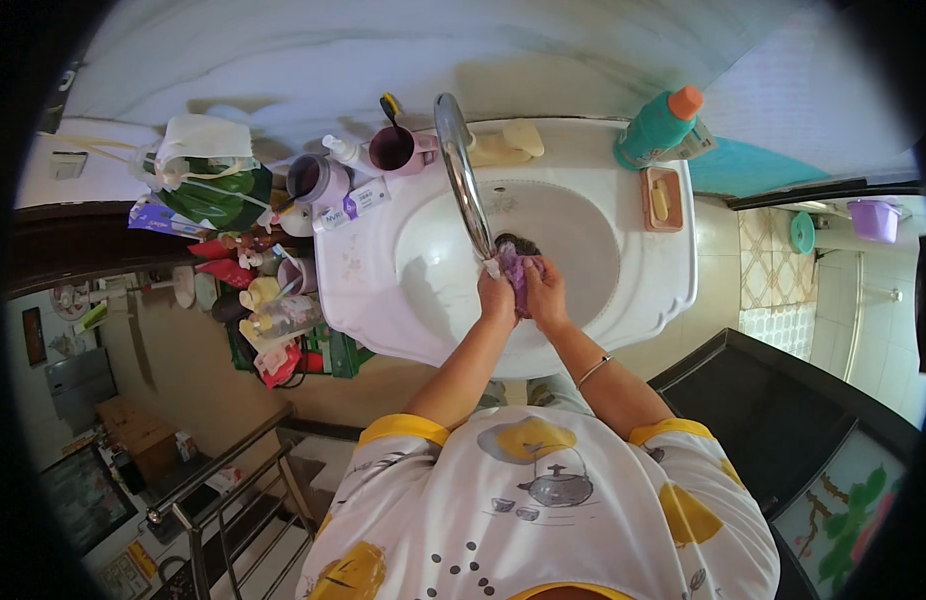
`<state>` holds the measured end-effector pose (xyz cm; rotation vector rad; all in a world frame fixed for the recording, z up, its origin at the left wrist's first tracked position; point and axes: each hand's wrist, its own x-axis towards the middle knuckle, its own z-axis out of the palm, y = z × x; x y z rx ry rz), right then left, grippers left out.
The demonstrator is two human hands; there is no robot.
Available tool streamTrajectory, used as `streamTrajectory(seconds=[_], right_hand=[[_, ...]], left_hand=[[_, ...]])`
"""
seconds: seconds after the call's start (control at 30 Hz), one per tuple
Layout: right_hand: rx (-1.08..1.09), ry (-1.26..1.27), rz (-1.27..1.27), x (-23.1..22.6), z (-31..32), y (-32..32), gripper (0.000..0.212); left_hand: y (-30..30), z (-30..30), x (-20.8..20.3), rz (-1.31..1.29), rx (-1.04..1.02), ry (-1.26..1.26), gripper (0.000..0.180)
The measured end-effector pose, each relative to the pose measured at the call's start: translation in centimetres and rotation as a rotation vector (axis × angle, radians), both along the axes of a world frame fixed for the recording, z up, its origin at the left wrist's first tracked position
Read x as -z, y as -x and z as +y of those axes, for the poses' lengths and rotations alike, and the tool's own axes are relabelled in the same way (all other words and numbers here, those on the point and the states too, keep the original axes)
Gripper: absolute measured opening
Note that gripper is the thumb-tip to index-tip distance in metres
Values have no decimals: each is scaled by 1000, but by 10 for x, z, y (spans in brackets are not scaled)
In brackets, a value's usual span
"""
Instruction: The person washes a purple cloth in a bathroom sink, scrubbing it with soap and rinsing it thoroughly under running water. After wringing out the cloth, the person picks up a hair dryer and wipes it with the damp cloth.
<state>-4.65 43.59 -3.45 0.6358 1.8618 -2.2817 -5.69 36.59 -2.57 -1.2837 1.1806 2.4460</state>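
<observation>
Over the white washbasin point(583, 210), my left hand point(496, 297) and my right hand point(545, 293) are close together, both closed on a small crumpled purple cloth point(514, 272). It lies bunched between the fingers, and its full shape is hidden. The curved chrome faucet point(463, 190) arches from the back rim, its spout end just above my left hand. Past the cloth, a dark patch point(520, 243) shows in the bowl; I cannot make out what it is. A bracelet circles my right wrist.
On the left of the counter stand a pink mug point(423, 150) with a toothbrush, a dark-mouthed cup point(318, 180), a white bottle point(345, 150) and a small box point(351, 203). A green bottle point(648, 135) with an orange cap and a soap dish point(653, 215) sit at right.
</observation>
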Motion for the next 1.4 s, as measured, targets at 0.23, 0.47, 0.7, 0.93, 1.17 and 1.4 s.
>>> streamTrajectory(seconds=[0.23,0.47,0.7,0.93,1.17,1.4], right_hand=[[-156,-537,-31,-18,27,18,38],[-391,-631,-131,-11,69,25,37],[-656,-1074,-159,-5,138,51,39],[-106,-387,124,-10,150,89,33],[-85,-604,490,-43,125,165,30],[-509,-1084,728,2,105,202,46]], left_hand=[[0,25,17,11,115,120,35],[-3,50,45,4,313,465,26],[-2,43,71,-151,89,356,16],[55,79,-41,246,101,382,11],[90,76,-98,787,461,1058,44],[18,37,-29,477,679,884,49]])
